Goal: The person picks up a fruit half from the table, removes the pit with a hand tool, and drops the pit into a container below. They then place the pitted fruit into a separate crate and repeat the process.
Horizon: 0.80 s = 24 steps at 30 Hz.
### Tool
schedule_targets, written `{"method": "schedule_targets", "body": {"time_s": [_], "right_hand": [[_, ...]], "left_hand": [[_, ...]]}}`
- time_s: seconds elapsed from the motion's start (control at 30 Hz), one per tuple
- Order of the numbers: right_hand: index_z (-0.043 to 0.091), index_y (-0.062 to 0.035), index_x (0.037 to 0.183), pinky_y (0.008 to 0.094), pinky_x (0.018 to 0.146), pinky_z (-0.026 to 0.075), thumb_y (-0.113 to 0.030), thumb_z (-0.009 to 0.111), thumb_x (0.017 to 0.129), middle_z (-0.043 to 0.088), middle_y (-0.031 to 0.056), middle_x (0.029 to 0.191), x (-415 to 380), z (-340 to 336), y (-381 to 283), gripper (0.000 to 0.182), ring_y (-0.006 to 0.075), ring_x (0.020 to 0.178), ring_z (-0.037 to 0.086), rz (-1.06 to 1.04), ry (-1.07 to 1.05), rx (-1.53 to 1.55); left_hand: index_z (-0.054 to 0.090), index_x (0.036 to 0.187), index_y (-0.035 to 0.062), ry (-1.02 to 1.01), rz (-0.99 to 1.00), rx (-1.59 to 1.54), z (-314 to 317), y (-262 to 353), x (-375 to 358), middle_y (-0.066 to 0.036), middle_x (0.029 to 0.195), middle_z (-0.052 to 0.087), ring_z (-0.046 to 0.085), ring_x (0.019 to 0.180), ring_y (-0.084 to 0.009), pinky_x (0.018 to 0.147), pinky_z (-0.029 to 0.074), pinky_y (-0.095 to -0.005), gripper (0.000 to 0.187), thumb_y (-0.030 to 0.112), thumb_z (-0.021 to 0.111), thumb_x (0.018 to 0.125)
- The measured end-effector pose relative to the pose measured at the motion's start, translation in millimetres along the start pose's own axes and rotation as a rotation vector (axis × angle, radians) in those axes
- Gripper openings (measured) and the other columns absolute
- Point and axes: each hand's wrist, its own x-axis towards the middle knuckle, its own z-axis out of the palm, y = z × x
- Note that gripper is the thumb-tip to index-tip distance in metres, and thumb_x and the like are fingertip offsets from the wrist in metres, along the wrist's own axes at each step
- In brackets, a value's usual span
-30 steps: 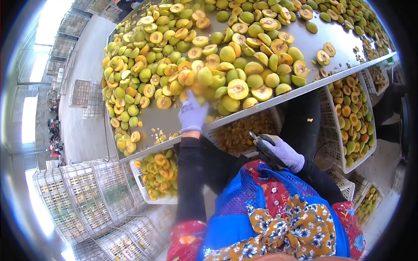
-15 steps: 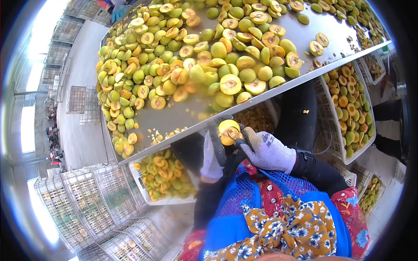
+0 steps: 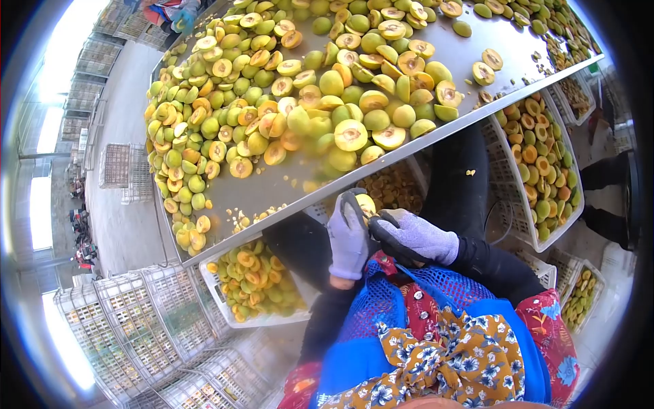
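Note:
My left hand, in a grey-lilac glove with dark fingers, is closed around a yellow apricot-like fruit half. Its cut face is turned partly towards my right hand, which wears a matching glove. The right fingers are curled together and touch or nearly touch the fruit; whatever they grip is hidden. Both hands are in front of my blue apron, just below the edge of a metal table. Many green and orange halved fruits lie heaped on it, some showing their stones.
Under the table edge stand a white crate of fruit halves at left, a crate of small pieces in the middle and a full crate at right. Stacked crates fill the lower left. Another person's gloved hand is at the far corner.
My left hand has turned so its back shows and its fingers wrap over the fruit half. The right hand has shifted slightly down and left. The whole view has moved a little.

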Motion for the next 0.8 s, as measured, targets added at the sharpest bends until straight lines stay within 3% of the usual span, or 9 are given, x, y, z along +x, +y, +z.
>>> {"method": "schedule_targets", "body": {"time_s": [0.03, 0.13, 0.27, 0.33, 0.4, 0.53, 0.63, 0.7, 0.8], "right_hand": [[0.058, 0.0008, 0.097, 0.043, 0.059, 0.05, -0.033, 0.051, 0.1, 0.062, 0.0204, 0.075, 0.0, 3.4, 5.7, 0.034, 0.0322, 0.061, 0.062, -0.071, 0.068, -0.086], [0.056, -0.0009, 0.099, 0.0488, 0.058, 0.049, -0.027, 0.053, 0.099, 0.062, 0.0262, 0.077, -0.9, 12.8, 6.4, 0.026, 0.0416, 0.065, 0.063, -0.177, 0.263, -0.289], [0.051, 0.0004, 0.102, 0.053, 0.06, 0.047, -0.02, 0.056, 0.097, 0.062, 0.0254, 0.073, -8.8, 12.4, -9.4, 0.022, 0.045, 0.07, 0.062, -0.08, 0.332, -0.41], [0.053, 0.003, 0.103, 0.0512, 0.06, 0.046, -0.017, 0.054, 0.098, 0.062, 0.0247, 0.076, -11.1, 10.6, -9.9, 0.021, 0.0449, 0.071, 0.062, -0.089, 0.24, -0.366], [0.053, 0.0032, 0.104, 0.0502, 0.059, 0.045, -0.016, 0.053, 0.098, 0.06, 0.0246, 0.08, -11.2, 10.4, -12.7, 0.02, 0.0427, 0.07, 0.061, -0.121, 0.184, -0.386], [0.058, 0.0048, 0.109, 0.0472, 0.057, 0.045, -0.011, 0.051, 0.097, 0.055, 0.0235, 0.095, -15.0, 15.4, 0.8, 0.021, 0.0372, 0.068, 0.057, -0.352, 0.115, -0.803], [0.059, 0.0047, 0.111, 0.0458, 0.058, 0.045, -0.009, 0.053, 0.095, 0.054, 0.0226, 0.097, -19.4, 19.8, 0.0, 0.022, 0.0352, 0.07, 0.058, -0.32, 0.136, -0.812], [0.059, 0.004, 0.11, 0.0449, 0.059, 0.046, -0.009, 0.053, 0.093, 0.054, 0.0221, 0.096, -20.5, 23.0, -3.4, 0.022, 0.0342, 0.073, 0.059, -0.262, 0.166, -0.743], [0.059, 0.0022, 0.106, 0.0391, 0.049, 0.044, -0.022, 0.051, 0.1, 0.056, 0.0152, 0.081, -11.3, 26.3, 19.6, 0.026, 0.0258, 0.059, 0.058, -0.572, 0.282, -0.785]], "left_hand": [[0.057, 0.12, -0.0004, -0.077, -0.093, -0.232, -1.3, -21.3, 5.8, -0.017, 0.104, 0.065, 0.065, 0.094, -0.0282, 0.085, 0.051, -0.0384, 0.029, 0.018, 0.053, 0.098], [0.05, 0.127, -0.0012, -0.042, 0.556, 0.181, -12.2, -12.3, 4.1, -0.017, 0.106, 0.065, 0.064, 0.096, -0.0278, 0.086, 0.051, -0.0382, 0.045, 0.022, 0.065, 0.092], [0.045, 0.133, -0.0002, -0.073, 0.275, 0.019, -21.6, -4.2, 5.0, -0.018, 0.113, 0.062, 0.064, 0.098, -0.0302, 0.088, 0.053, -0.0379, 0.058, 0.028, 0.07, 0.088], [0.046, 0.134, 0.0026, -0.154, -0.241, -0.669, -17.1, -7.8, 4.2, -0.019, 0.121, 0.06, 0.064, 0.103, -0.0331, 0.09, 0.054, -0.0422, 0.054, 0.038, 0.058, 0.095], [0.046, 0.135, 0.0037, -0.136, -0.401, -1.22, -11.8, -8.3, -0.1, -0.02, 0.123, 0.059, 0.063, 0.106, -0.0345, 0.091, 0.054, -0.0444, 0.052, 0.041, 0.051, 0.098], [0.041, 0.141, 0.0049, -0.116, -0.45, -1.27, 0.2, -8.5, 2.7, -0.02, 0.124, 0.059, 0.062, 0.109, -0.0356, 0.091, 0.054, -0.046, 0.048, 0.034, 0.047, 0.103], [0.04, 0.14, 0.0036, -0.087, 0.204, -0.263, -0.1, -11.2, -5.3, -0.018, 0.121, 0.059, 0.063, 0.104, -0.0315, 0.09, 0.054, -0.0439, 0.047, 0.035, 0.044, 0.104], [0.042, 0.137, 0.0028, -0.015, 0.217, -0.323, 3.6, -9.9, -6.7, -0.017, 0.12, 0.059, 0.063, 0.103, -0.0296, 0.088, 0.053, -0.0423, 0.045, 0.035, 0.043, 0.105], [0.044, 0.132, 0.0023, 0.082, -0.026, -0.817, 18.4, 1.6, -11.5, -0.016, 0.119, 0.059, 0.063, 0.101, -0.0276, 0.087, 0.052, -0.0405, 0.042, 0.035, 0.041, 0.105]]}}
